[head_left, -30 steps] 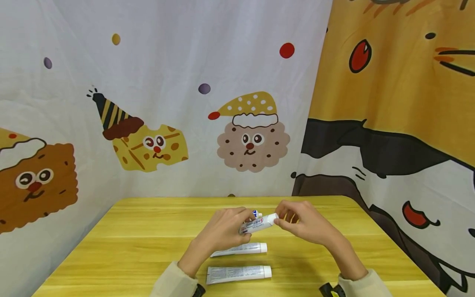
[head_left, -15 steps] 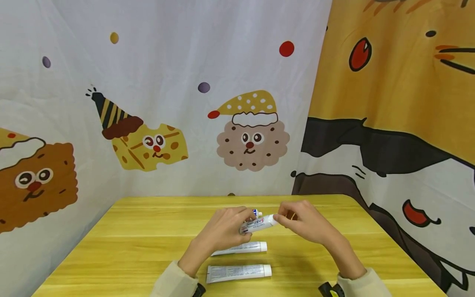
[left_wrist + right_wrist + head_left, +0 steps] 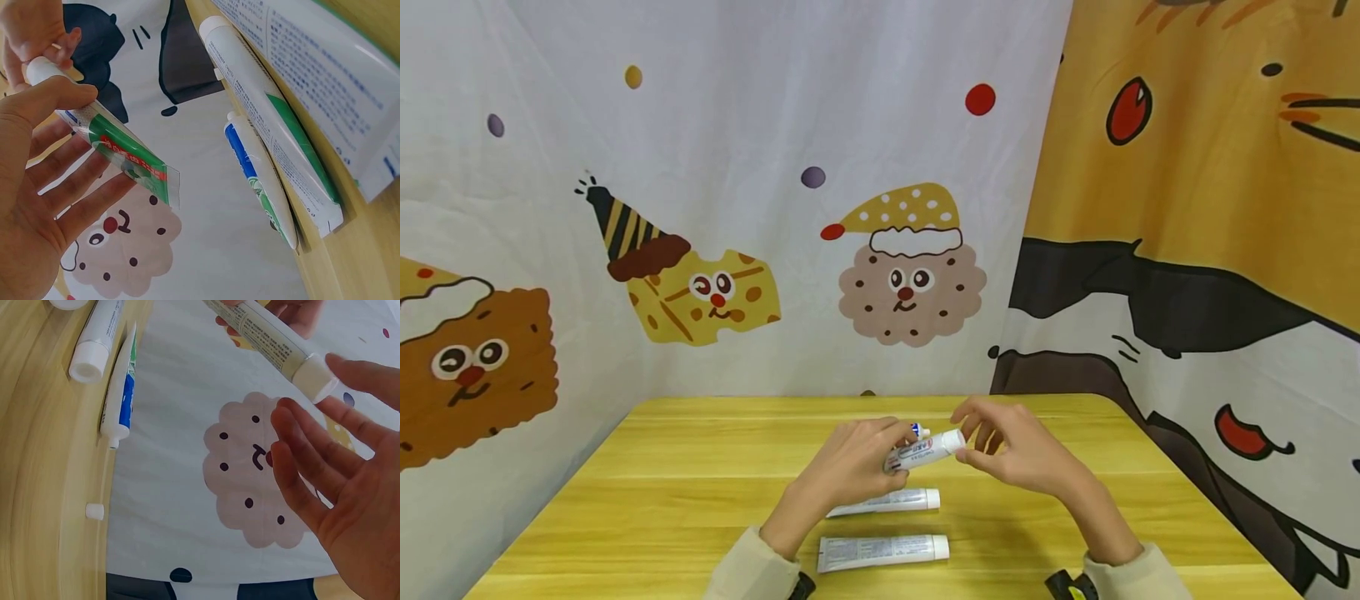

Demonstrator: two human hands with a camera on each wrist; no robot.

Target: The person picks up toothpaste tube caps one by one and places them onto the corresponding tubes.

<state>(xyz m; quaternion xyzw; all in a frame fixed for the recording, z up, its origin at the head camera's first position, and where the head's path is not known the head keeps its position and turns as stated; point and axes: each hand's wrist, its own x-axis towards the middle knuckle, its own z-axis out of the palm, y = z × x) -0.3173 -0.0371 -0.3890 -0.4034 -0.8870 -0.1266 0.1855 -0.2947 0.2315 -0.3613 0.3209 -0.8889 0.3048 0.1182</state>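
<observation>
My left hand [image 3: 853, 462] holds a white toothpaste tube [image 3: 921, 452] above the table, thumb on one side and fingers on the other. Green and red print shows near its flat end in the left wrist view. The tube's white cap [image 3: 315, 378] points toward my right hand [image 3: 1018, 450]. There, the thumb is right at the cap and the index finger lies beside it, the fingers spread and loosely bent. Two more capped toothpaste tubes [image 3: 880, 552] lie on the table nearer me. Behind the left hand is a blue-and-white tube [image 3: 122, 403] with its nozzle bare.
A small white cap [image 3: 95, 511] stands on the wooden table [image 3: 685, 500] past the blue-and-white tube. Behind the table hangs a cloth [image 3: 737, 125] printed with cartoon figures. Both wrists wear dark bands [image 3: 802, 587].
The right hand's fingers closed in on the held tube's cap half a second ago and have now spread apart again. The left hand keeps its place and the tubes on the table lie still.
</observation>
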